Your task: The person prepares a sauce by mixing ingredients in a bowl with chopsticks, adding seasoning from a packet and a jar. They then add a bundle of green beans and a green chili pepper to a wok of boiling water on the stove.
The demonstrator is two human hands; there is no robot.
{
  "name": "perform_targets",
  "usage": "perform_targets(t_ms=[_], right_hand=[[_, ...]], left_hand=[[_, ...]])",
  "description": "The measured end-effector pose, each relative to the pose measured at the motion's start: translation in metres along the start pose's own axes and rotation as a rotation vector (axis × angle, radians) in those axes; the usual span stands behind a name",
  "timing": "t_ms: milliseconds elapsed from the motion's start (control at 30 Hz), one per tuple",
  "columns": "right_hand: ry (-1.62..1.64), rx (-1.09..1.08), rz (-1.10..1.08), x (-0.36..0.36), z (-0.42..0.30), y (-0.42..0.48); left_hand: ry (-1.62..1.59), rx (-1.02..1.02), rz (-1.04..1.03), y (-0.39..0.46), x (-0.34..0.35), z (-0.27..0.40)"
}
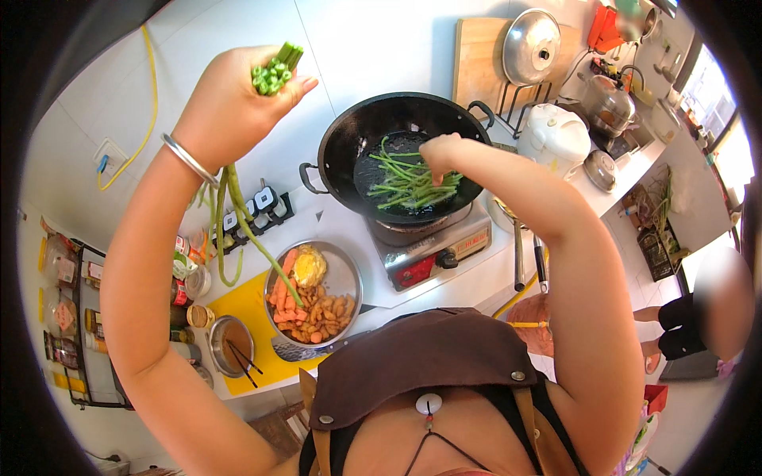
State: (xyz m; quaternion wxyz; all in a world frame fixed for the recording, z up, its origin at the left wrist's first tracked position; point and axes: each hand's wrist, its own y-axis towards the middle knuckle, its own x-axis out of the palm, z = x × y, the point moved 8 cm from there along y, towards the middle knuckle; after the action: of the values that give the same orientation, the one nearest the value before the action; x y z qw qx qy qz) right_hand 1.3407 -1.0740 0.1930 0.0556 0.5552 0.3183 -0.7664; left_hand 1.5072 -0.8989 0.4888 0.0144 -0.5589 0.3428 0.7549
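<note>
My left hand [232, 104] is raised at the left, closed around a bunch of long green beans [274, 74]. Their cut ends stick out above the thumb, while the long tails hang below the wrist towards a metal plate. Over the black wok [411, 104], my right hand [439, 156] reaches down with its fingers at a heap of cut green beans [405, 181]. These beans lie in bubbling liquid at the bottom of the wok. Whether the right fingers grip any beans is hidden by the hand. The wok sits on a portable gas stove [437, 250].
The metal plate [351, 262] bears carrot pieces, browned fried pieces and a round yellow food. A knife [303, 352] lies by the yellow cutting board [280, 375]. Chopsticks rest in a steel bowl [215, 333]. Pan handles [519, 262] project right of the stove. A person [684, 324] is at far right.
</note>
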Motion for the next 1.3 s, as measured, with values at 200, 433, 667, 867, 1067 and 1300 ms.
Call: perform_targets(t_ms=[200,433,667,867,1067,1300], right_hand=[[0.577,-0.297,0.424,-0.173,-0.008,-0.119],[1.266,-0.732,0.601,-0.209,-0.046,-0.175],[1.594,-0.470,0.768,-0.179,-0.026,-0.172],[0.984,-0.293,0.863,-0.167,-0.015,-0.197],[0.639,-0.212,0.736,-0.165,-0.014,-0.190],[-0.026,-0.226,0.682,-0.166,-0.028,-0.187]], left_hand=[[-0.514,-0.201,-0.013,0.021,-0.017,-0.008],[-1.215,-0.235,0.342,0.079,0.004,0.022],[-1.605,-0.176,0.455,0.089,0.041,0.047],[-1.605,-0.135,-0.098,0.083,0.067,0.071],[-1.226,-0.194,-0.135,0.076,0.075,0.074],[-1.043,-0.304,-0.186,0.082,0.098,0.062]])
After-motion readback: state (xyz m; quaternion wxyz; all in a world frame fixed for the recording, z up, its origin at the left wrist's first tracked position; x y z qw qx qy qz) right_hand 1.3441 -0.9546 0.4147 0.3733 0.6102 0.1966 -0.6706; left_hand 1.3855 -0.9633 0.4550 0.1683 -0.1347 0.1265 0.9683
